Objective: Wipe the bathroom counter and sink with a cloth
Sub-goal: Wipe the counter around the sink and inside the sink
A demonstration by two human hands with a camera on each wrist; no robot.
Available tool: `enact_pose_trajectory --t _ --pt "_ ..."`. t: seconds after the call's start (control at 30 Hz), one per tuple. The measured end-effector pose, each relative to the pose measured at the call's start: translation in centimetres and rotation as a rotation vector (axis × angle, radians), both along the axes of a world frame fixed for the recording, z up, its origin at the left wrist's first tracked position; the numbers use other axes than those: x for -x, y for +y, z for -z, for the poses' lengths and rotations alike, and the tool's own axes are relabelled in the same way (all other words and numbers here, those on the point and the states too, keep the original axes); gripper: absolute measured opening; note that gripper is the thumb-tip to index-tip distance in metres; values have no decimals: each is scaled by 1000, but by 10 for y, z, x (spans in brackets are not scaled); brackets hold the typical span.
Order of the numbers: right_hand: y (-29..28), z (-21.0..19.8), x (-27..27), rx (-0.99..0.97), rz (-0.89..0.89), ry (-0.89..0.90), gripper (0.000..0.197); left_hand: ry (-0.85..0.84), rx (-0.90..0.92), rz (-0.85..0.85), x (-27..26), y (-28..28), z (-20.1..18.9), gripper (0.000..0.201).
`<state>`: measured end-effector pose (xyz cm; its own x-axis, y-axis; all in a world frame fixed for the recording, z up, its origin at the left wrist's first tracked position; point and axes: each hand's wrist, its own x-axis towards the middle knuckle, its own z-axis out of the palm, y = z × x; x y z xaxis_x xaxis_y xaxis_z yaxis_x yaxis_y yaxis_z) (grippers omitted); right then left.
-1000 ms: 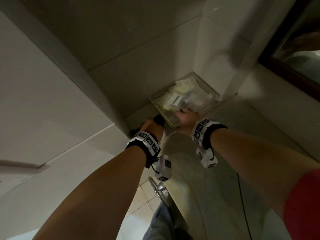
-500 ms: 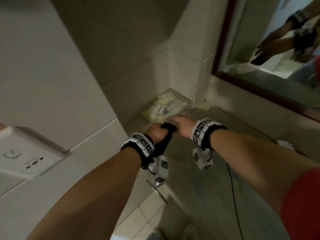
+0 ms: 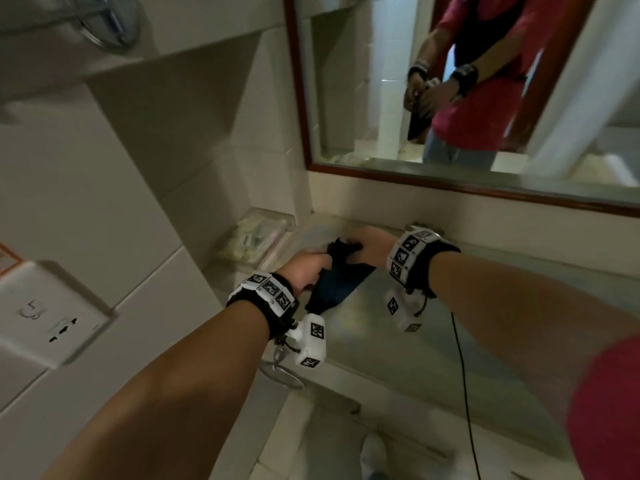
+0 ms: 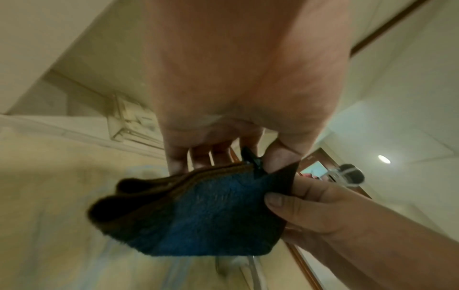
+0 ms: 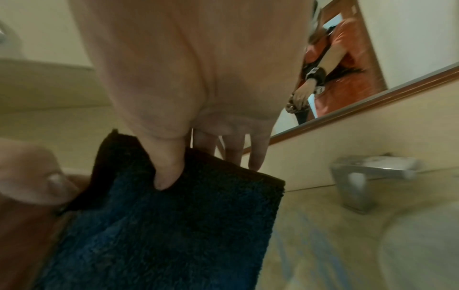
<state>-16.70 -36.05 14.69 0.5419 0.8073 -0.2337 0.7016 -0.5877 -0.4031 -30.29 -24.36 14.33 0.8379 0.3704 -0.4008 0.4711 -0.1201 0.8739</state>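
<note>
1. Blue cloth (image 3: 334,282) hangs above the worktop (image 3: 433,341), apparently clear of it.
2. Your left hand (image 3: 304,271) pinches one top corner.
3. Your right hand (image 3: 372,244) pinches the other.

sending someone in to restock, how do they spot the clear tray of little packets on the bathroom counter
Start at the wood-framed mirror and follow its lower edge left to where the counter meets the tiled side wall. The clear tray sits in that corner, left of the two hands holding a dark blue cloth. It is see-through and holds pale packets.
</note>
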Motion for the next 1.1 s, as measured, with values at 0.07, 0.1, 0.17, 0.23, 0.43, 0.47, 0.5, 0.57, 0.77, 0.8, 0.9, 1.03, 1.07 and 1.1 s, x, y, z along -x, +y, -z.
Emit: enact_pose_trajectory --t 0.07,0.1,0.17,0.23,0.43,0.47,0.5,0.57,0.77,0.8,0.9,1.03,1.07,1.1 --pt "-37 0 14 -3 65 -18 26 -9 -27 113 7 -27 3 24" --pt "-56 1 20 -15 93 -15 25 3 -53 163 8 -40 6 25" --pt "-99 1 32 -23 164 1 22 44 -114 250 4 -69 17 39" --pt "-140 -2 40 -6 228 0 23 39 -144 301 -4 -97 27 49" --pt "-276 -7 53 -5 499 -12 36 -33 -134 478 -18 -211 13 32" --pt "-295 -6 55 -11 528 -2 37 -41 -152 512 -22 -229 14 32" --pt "-315 -4 56 -14 556 8 39 -49 -164 544 -26 -247 15 31" --pt "-351 2 57 2 604 22 40 -61 -170 606 -35 -282 19 30" --pt "-455 30 47 -30 729 94 34 -37 -178 701 -59 -386 45 29" --pt "-472 37 43 -40 745 115 36 -23 -171 695 -63 -403 52 29" --pt "-518 61 33 -66 787 166 41 20 -148 681 -74 -449 70 27" --pt "-561 98 16 -123 821 254 37 83 -122 640 -87 -492 95 25" --pt "-567 105 11 -141 826 263 33 97 -116 623 -89 -498 103 25" --pt "-571 112 7 -161 828 267 29 110 -108 603 -91 -502 109 24"
